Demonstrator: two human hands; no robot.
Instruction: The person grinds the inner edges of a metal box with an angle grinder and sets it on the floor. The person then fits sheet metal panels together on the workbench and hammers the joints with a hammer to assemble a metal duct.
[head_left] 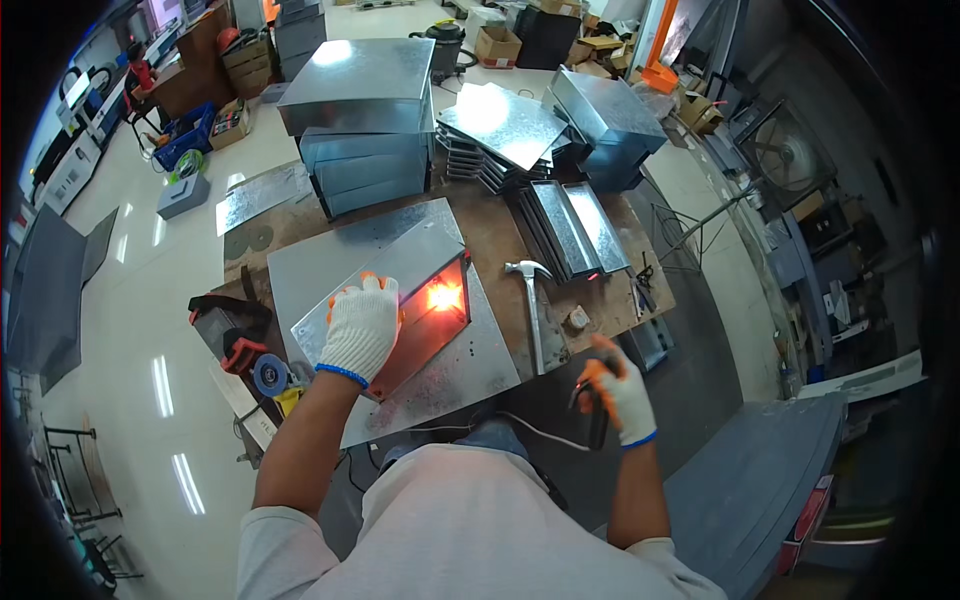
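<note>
The wooden worktop [500, 235] carries everything, its far edge crowded with stacked galvanised boxes [365, 120] and a fan of flat metal sheets [500, 125]. At its near-left corner lies a large flat steel sheet [450, 370], dull grey and spangled, overhanging the near edge towards me. On it sits a folded sheet-metal box [400, 290], shallow and rectangular, its long axis running from the near-left up towards the far-right. An orange glow shows inside its open right side; I cannot tell for sure what makes it.

My left hand [360, 330], in a white knit glove with orange fingertips, presses flat on the box's near-left end, fingers spread, palm down, holding it steady rather than clasping it. So the box lies directly under that hand and stretches away from it to the far-right.

My right hand [618, 395], gloved the same, is off the worktop's near-right edge, well apart from the box, and is closed around a dark handled tool [598, 420] with a thin cable trailing back towards me. The left hand is plainly the nearer to the box.

Between the two hands, a claw hammer [533, 310] lies on the worktop just beside the flat sheet's right edge, handle pointing at me, bright steel head away.
</note>
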